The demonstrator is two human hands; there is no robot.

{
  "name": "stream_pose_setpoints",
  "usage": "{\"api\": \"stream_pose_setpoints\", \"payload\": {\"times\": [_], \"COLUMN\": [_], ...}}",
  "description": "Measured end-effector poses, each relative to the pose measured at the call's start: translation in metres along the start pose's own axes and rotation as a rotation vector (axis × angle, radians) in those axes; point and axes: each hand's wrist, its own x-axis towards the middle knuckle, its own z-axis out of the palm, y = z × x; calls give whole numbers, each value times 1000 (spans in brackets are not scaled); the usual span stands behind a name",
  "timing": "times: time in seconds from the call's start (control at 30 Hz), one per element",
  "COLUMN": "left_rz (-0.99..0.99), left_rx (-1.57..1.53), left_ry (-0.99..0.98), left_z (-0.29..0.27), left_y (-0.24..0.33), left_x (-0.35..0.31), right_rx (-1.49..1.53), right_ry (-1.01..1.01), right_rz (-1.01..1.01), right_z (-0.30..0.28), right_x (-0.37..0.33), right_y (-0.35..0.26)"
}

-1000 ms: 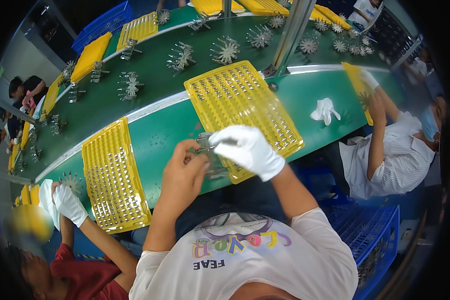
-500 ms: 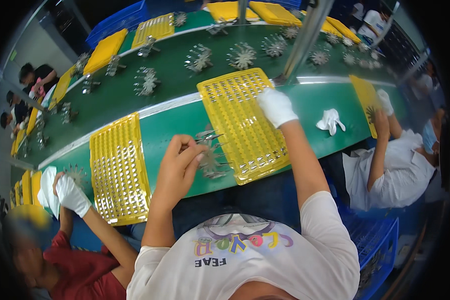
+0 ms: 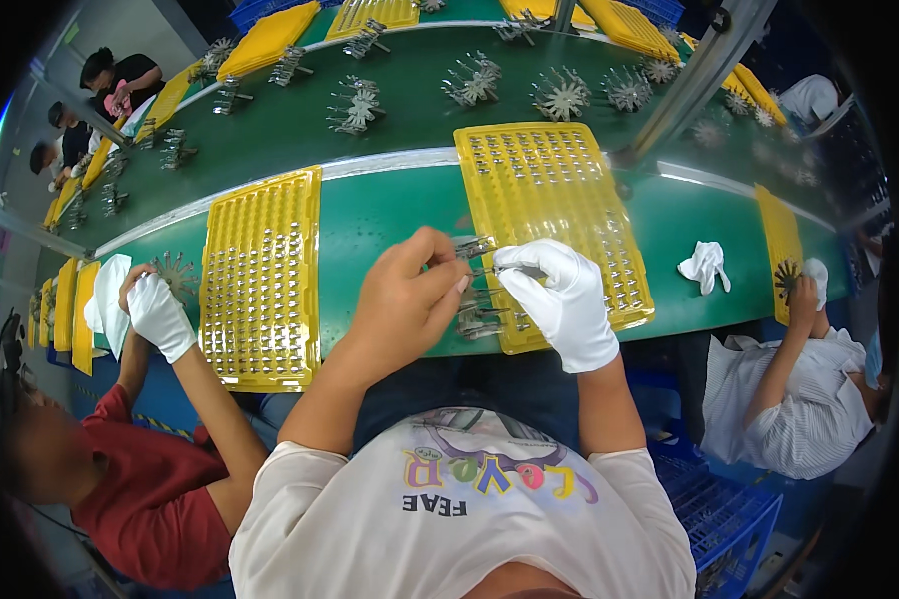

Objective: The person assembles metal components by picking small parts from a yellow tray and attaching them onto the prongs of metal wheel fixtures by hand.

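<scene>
My bare left hand is closed on a star-shaped metal rack whose spokes carry shiny pieces; its centre is hidden behind the fingers. My right hand, in a white glove, meets it from the other side. Its thumb and fingers pinch a small metal part beside the spokes. Under and behind both hands lies a yellow tray with rows of small metal parts, partly covered by the glove. The middle rows look barer than the ends.
Another filled yellow tray lies to the left. A crumpled white glove rests on the green table at right. Behind runs a dark green belt bearing several star racks. Co-workers sit close on both sides; a blue crate stands low right.
My right hand has come from the tray's far part back to the rack in my left hand. The left hand has risen slightly. The view has shifted, and belt racks appear farther along.
</scene>
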Motion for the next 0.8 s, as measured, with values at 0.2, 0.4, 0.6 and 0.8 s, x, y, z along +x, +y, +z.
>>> {"api": "stream_pose_setpoints", "payload": {"times": [0.2, 0.4, 0.6, 0.8], "left_rz": [100, 124, 158, 56], "left_rx": [146, 185, 197, 166], "left_ry": [-1, -35, -102, -64], "left_z": [0, 4, 8, 12], "left_y": [5, 8, 12, 19], "left_x": [-1, 1, 3, 6], "right_rx": [6, -47, -115, 6], "right_ry": [-27, -16, -55, 22], "right_rz": [-83, -135, -164, -63], "right_z": [4, 4, 6, 7], "right_x": [-1, -4, -4, -8], "right_y": [1, 3, 0, 4]}}
